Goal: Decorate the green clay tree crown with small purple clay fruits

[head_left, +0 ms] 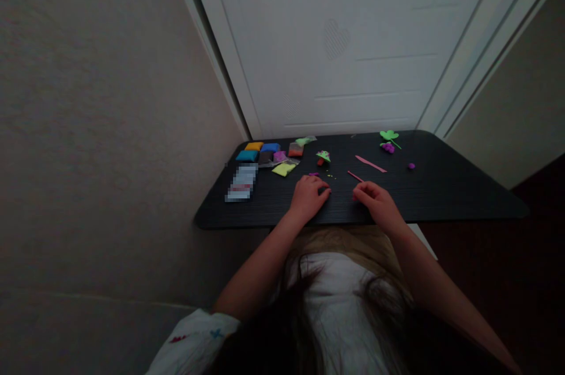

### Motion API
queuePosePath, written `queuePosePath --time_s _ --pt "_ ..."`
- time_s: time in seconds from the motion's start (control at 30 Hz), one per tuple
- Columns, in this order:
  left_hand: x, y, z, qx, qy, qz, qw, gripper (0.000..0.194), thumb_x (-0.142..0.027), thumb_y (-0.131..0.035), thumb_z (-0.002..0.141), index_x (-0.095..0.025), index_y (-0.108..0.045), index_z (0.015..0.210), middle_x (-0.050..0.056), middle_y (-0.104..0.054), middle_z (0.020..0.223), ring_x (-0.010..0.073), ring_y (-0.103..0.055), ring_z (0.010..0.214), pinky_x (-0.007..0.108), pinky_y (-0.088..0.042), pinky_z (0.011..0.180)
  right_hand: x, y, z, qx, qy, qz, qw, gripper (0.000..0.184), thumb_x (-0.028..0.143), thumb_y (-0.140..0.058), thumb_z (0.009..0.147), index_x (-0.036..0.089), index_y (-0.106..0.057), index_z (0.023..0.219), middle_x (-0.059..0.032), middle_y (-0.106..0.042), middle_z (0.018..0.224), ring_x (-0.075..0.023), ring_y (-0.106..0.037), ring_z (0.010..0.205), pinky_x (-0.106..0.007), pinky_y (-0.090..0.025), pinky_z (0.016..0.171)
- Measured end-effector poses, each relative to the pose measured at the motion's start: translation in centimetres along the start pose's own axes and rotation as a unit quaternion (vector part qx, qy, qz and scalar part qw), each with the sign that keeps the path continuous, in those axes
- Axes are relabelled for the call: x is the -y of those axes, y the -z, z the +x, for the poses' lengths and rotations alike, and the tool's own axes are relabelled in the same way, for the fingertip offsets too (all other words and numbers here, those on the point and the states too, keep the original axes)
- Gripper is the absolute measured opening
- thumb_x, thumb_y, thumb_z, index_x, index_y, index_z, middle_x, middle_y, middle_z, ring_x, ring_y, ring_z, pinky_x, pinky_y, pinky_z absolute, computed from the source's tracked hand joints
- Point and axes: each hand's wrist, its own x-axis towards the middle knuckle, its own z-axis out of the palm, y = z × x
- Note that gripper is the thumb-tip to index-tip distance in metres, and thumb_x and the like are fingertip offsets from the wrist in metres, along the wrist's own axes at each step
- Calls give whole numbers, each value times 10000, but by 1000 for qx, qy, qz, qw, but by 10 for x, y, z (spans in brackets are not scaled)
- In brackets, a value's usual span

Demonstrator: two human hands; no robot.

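Observation:
My left hand (308,197) rests on the black table with its fingers loosely bent and the thumb apart, and I see nothing in it. Just beyond its knuckles is a small purple piece of clay (313,174). My right hand (374,199) has thumb and fingers pinched together over the tabletop; what they hold, if anything, is too small to make out. A thin pink stick (355,176) lies right past those fingertips. Farther back are a pink clay knife (371,163) and a small clay figure (323,157) with a green spotted top and red base. Tiny yellow-green crumbs (331,176) lie between.
Several colored clay packets, among them an orange one (254,146) and a yellow one (284,169), cover the back left. A blurred-out flat object (242,182) lies before them. At right are a green clover shape (389,136), a purple clump (388,148) and a purple ball (411,166).

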Motion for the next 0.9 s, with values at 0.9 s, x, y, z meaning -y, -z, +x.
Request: queuePosePath --time_s 0.9 --pt "0 -1 0 36 -28 25 999 188 -313 -504 794 -214 -660 831 29 -623 899 190 -491 903 327 -385 810 3 -1 -1 -6 4 -40 999 226 398 -505 744 180 -517 687 3 -514 655 -115 -442 620 -250 -346 578"
